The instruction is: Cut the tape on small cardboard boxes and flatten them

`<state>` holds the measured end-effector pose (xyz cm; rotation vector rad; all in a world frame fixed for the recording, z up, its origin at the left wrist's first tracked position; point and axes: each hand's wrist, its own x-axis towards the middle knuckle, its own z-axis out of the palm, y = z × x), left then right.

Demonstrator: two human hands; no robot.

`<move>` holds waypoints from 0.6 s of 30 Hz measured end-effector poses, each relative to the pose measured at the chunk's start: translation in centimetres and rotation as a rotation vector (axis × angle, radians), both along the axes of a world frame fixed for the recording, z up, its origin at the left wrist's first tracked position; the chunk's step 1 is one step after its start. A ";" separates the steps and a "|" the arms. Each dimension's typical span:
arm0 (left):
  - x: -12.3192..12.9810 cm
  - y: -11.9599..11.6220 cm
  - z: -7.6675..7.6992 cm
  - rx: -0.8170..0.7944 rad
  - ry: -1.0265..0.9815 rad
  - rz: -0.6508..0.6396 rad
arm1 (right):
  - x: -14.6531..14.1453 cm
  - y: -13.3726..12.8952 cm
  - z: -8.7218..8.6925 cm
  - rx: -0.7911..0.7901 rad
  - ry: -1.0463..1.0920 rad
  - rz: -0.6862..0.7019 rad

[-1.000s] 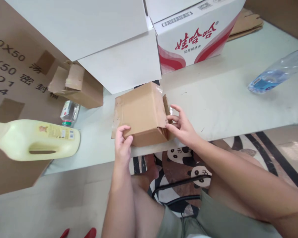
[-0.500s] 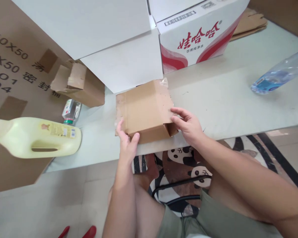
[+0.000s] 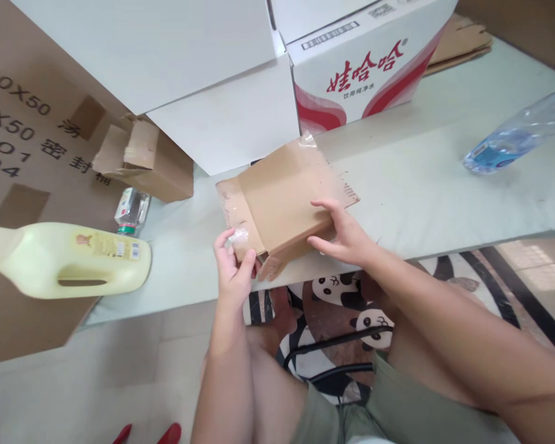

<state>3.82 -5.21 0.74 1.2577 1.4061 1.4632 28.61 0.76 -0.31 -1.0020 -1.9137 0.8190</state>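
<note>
A small brown cardboard box point(image 3: 282, 197) lies on the pale table cover before me, its side flaps spread out to left and right. Bits of clear tape cling to its far corner and to the left flap. My left hand point(image 3: 235, 268) pinches the near left corner, thumb on top and fingers around the flap. At the near right edge, my right hand point(image 3: 345, 237) has its thumb and fingers apart; the fingertips lie over the box's top and front edge. Part of the right flap is hidden behind that hand.
White cartons point(image 3: 231, 117) and a red-and-white carton point(image 3: 361, 80) stand behind. To the left are another brown box point(image 3: 166, 163), a small clear bottle point(image 3: 132, 209) and a yellow jug point(image 3: 78, 259). A plastic water bottle point(image 3: 513, 139) lies at right; flattened cardboard point(image 3: 462, 46) lies farther back.
The box's side flaps have swung outward, and the box has turned slightly. My left hand has moved down to its near corner. My right hand's fingers have spread.
</note>
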 end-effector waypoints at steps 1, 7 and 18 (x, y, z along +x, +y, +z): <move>0.0 0.0 0.1 -0.011 -0.030 0.004 | 0.1 0.0 0.0 0.013 -0.010 -0.003; 0.3 0.3 1.5 -0.036 -0.175 0.143 | 0.9 0.2 -0.5 0.071 -0.007 -0.061; -2.7 0.8 0.4 0.012 -0.190 0.257 | 0.2 -0.3 1.4 -0.247 0.306 -0.254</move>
